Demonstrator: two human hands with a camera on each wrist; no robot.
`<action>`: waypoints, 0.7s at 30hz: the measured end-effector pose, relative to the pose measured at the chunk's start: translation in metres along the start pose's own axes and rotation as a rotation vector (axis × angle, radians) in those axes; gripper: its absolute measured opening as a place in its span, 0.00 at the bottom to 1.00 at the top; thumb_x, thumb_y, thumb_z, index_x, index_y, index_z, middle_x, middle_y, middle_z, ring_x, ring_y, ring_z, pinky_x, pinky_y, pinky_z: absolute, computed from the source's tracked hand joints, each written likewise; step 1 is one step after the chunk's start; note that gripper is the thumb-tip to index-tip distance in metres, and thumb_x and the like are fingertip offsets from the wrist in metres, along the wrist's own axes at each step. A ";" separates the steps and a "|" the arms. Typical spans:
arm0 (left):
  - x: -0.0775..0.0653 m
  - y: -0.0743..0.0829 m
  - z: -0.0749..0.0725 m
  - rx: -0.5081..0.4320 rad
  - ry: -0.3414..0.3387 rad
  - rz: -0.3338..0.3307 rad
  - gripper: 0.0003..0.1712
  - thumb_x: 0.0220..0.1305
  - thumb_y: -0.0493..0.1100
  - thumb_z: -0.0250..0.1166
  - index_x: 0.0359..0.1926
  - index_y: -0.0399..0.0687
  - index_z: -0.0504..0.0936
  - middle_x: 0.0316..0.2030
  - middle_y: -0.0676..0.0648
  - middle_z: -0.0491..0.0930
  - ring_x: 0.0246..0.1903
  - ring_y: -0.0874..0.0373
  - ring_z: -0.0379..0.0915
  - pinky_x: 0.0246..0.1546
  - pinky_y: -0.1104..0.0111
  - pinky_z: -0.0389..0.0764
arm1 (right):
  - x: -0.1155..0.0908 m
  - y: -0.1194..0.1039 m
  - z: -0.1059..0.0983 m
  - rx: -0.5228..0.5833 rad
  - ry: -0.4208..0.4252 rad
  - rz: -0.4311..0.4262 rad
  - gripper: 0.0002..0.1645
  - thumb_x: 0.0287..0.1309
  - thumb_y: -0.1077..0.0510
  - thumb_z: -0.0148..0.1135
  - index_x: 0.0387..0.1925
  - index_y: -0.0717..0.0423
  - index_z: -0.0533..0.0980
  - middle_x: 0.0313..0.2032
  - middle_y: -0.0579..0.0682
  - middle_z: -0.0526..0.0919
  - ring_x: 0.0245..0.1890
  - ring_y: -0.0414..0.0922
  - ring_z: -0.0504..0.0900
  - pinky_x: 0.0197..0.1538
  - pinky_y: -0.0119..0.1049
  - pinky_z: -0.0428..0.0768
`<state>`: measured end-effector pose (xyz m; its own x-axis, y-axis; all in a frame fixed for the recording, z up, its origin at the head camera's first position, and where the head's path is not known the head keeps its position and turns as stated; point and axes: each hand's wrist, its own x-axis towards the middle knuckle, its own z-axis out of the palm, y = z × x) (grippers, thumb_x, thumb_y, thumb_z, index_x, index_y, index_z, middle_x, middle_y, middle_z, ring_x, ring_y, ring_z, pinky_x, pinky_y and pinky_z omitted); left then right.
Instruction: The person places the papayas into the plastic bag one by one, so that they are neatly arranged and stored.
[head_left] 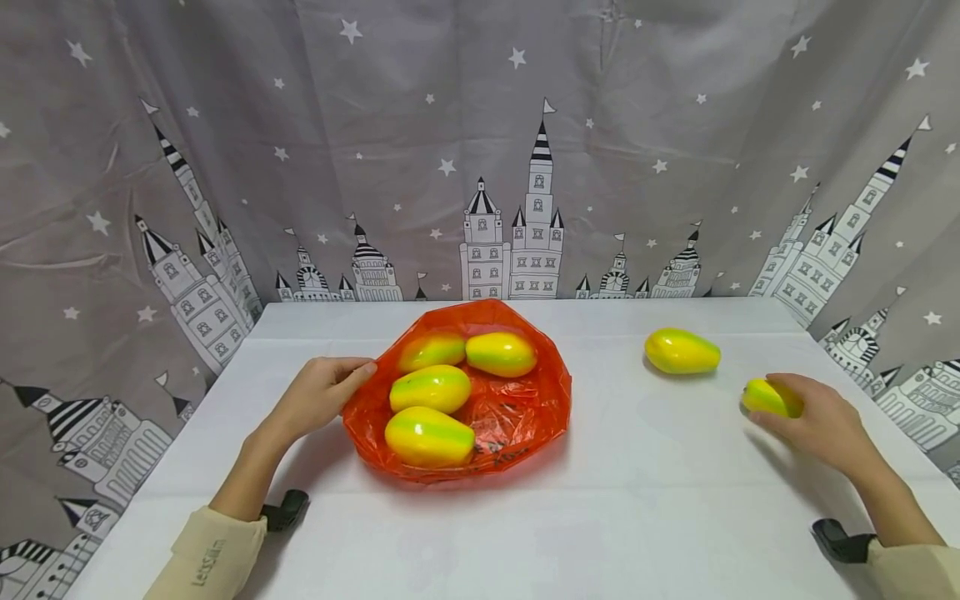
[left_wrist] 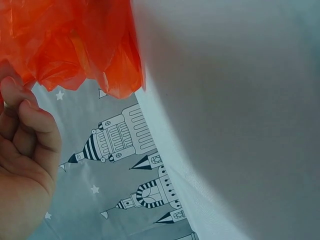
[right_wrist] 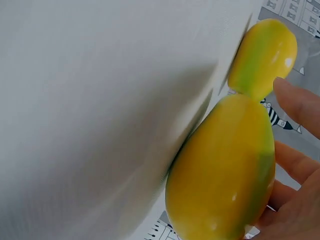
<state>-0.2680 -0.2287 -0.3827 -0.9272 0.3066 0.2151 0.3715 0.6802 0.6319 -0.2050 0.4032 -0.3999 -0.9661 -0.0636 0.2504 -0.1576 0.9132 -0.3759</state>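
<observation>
A yellow-green fruit lay at the bench's right side, the right hand curled round it from the outer end; whether it touched the bench I could not tell. That hold, thumb on the near side and fingers over the top, probably suited its smooth, rounded skin. Near it sat a loose fruit, on its side, as the long shape favoured. Well to the left, a red bag held four fruits. The left hand pinched its rim, presumably because such thin plastic would sag inward. A starry curtain hung behind.
</observation>
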 end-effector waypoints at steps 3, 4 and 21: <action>0.000 0.000 0.000 0.000 0.004 0.008 0.23 0.74 0.49 0.57 0.55 0.33 0.82 0.47 0.38 0.84 0.46 0.44 0.81 0.47 0.52 0.82 | -0.002 -0.002 -0.001 0.047 -0.052 0.037 0.39 0.58 0.50 0.70 0.61 0.74 0.68 0.54 0.75 0.73 0.45 0.63 0.72 0.42 0.57 0.70; 0.000 0.000 0.001 0.000 0.005 0.011 0.23 0.74 0.49 0.57 0.55 0.33 0.82 0.47 0.38 0.84 0.46 0.44 0.81 0.47 0.52 0.82 | -0.002 -0.003 -0.001 0.069 -0.077 0.056 0.41 0.60 0.49 0.68 0.62 0.74 0.66 0.55 0.75 0.71 0.46 0.64 0.71 0.44 0.60 0.70; 0.000 0.002 0.001 0.013 -0.001 -0.001 0.24 0.74 0.50 0.57 0.55 0.33 0.82 0.47 0.38 0.84 0.46 0.45 0.81 0.47 0.52 0.82 | -0.005 -0.007 0.003 0.145 -0.154 0.091 0.43 0.63 0.50 0.66 0.65 0.77 0.60 0.60 0.78 0.65 0.55 0.70 0.66 0.53 0.70 0.64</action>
<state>-0.2673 -0.2270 -0.3820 -0.9275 0.3065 0.2141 0.3714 0.6891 0.6222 -0.1993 0.3957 -0.4017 -0.9957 -0.0543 0.0750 -0.0854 0.8513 -0.5177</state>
